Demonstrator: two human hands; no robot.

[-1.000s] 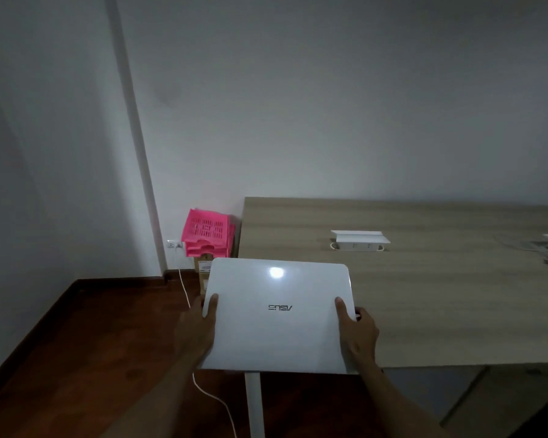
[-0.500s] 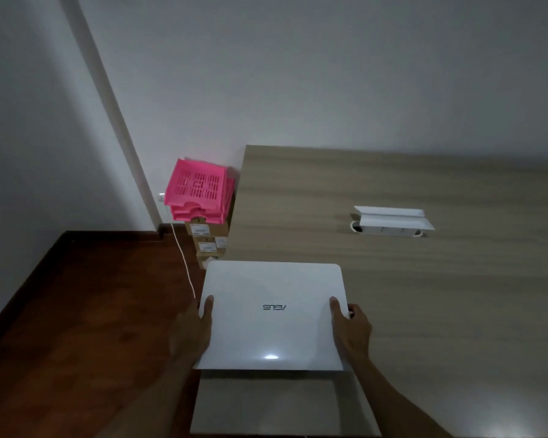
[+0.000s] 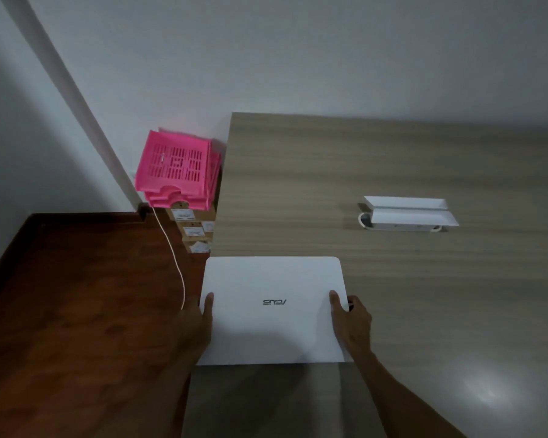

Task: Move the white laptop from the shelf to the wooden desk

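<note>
Placement is the step in hand: the white laptop (image 3: 272,308), lid closed and logo facing up, is held flat over the near left corner of the wooden desk (image 3: 393,159). It is gripped at both side edges. The left hand (image 3: 196,324) is wrapped around the left edge with the thumb laid on the lid and the other fingers hidden beneath; the right hand (image 3: 350,324) is closed on the right edge in the same way. Whether the underside already touches the desk cannot be told; a shadow along the near edge suggests it is slightly raised.

The left edge of the laptop appears to overhang the desk's left side, above the dark wooden floor (image 3: 76,311). For a good set-down, the laptop would best be shifted a little to the right and farther in, so that the whole base is carried by the desktop. It should be kept level and lowered slowly, the far edge being landed first and the near edge eased down after, so that the fingers beneath can be drawn out sideways without pinching. The grip should be released only once the weight is fully borne.

Ample bare surface is offered to the right; the white socket box (image 3: 407,214) lies well apart. The pink trays (image 3: 178,165) and white cable (image 3: 171,254) on the left stand clear of the path.
</note>
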